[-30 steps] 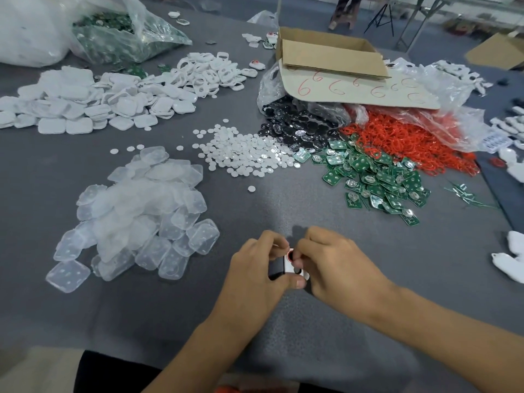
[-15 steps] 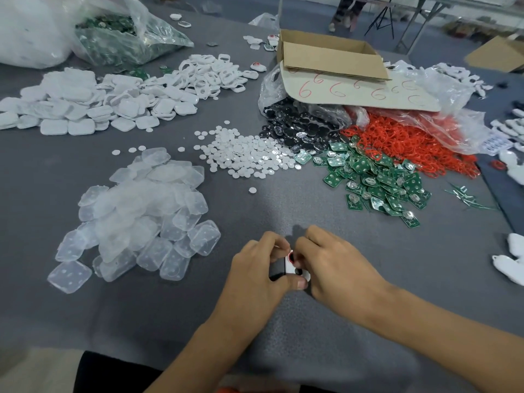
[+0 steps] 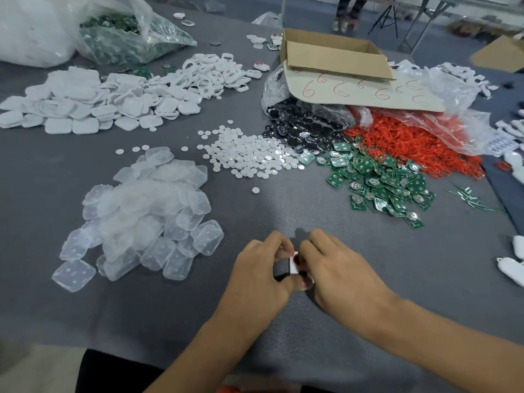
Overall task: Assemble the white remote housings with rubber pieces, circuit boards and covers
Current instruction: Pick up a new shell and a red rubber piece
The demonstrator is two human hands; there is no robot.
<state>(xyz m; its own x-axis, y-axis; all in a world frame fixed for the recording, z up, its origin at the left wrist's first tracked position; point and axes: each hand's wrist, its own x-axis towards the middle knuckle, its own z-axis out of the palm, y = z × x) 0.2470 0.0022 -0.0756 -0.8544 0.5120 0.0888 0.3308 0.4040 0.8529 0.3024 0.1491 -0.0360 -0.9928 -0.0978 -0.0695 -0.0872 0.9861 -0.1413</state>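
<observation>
Both your hands, left (image 3: pixel 256 269) and right (image 3: pixel 338 269), pinch one small white housing (image 3: pixel 295 265) just above the desk (image 3: pixel 283 211). It looks light, stiff and slick, so hold it by the edges.

The left hand (image 3: pixel 256 272) and right hand (image 3: pixel 344 272) are bare, the garment (image 3: pixel 113 374) black.

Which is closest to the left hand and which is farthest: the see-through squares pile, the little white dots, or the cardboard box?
From the left hand, which pinches the white housing, in the head view:
1. the see-through squares pile, just to its left.
2. the little white dots, farther back, mid-table.
3. the cardboard box, far back and to the right.
</observation>
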